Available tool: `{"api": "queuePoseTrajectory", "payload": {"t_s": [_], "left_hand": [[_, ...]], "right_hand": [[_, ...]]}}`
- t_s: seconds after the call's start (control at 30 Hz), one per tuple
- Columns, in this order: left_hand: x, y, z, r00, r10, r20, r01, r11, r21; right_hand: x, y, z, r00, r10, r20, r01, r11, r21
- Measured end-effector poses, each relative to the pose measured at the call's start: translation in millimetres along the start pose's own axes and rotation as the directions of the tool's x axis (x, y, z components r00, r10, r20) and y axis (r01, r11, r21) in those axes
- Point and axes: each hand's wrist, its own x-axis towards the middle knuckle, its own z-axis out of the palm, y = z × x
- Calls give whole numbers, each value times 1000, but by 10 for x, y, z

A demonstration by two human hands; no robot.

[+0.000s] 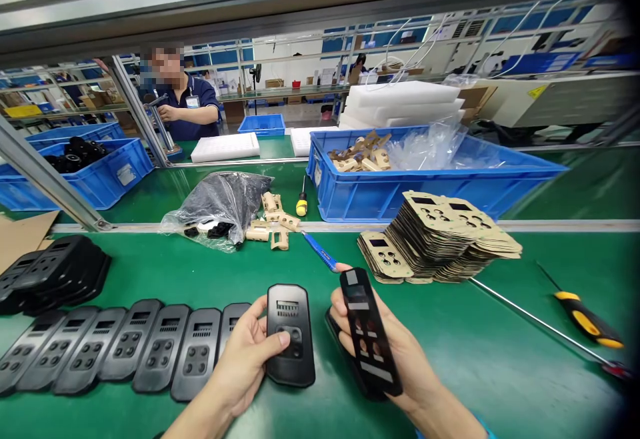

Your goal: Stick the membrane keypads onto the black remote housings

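Our left fingers (275,344) close around a black plastic panel (289,372) above the green desk (280,419); our right fingers (344,312) wrap a glossy overlay panel (377,352). Both look light and stiff, the gloss slippery; edges offer the safest hold.

I can't read a single word or number from here. The one sign I can pick out is a yellow triangular warning sign (537,92) on the pale slanted housing (565,109) at the far right (its dark mark is too small for me to name). The white label (126,174) on the left blue bin (95,185) is blurred, and so is the pale label (317,173) at the left end of the big blue bin (360,195). On the blue tool (320,252) in front of me I see small markings, too fine to read. The badge (193,102) on the dark shirt (180,119) across from me is illegible too.
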Motion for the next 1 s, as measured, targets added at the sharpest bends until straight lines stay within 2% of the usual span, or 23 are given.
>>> {"api": "queuePoseTrajectory", "payload": {"t_s": [0.23, 0.47, 0.67, 0.8, 0.9, 1.0], "left_hand": [[-31, -70, -6, 996, 27, -81, -22, 997, 69], [12, -190, -67, 991, 113, -78, -94, 970, 222], [-37, -163, -17, 995, 47, -90, -40, 996, 83], [-63, -138, 3, 992, 50, -113, -50, 999, -1], [-66, -133, -3, 996, 73, -44, -73, 997, -16], [-80, -120, -5, 998, 65, 12, -65, 998, 0]], "right_hand": [[-1, 30, 21, 1000, -1, 11, 2, 996, -91], [-17, 15, 55, 1000, 11, -10, -12, 996, -90], [-19, 34, 20, 999, 53, 3, -53, 997, -53], [-36, 50, 14, 995, 82, 49, -83, 996, 16], [-49, 54, 23, 991, 110, 83, -114, 992, 55], [-52, 66, -1, 971, 175, 164, -187, 981, 59]]}}
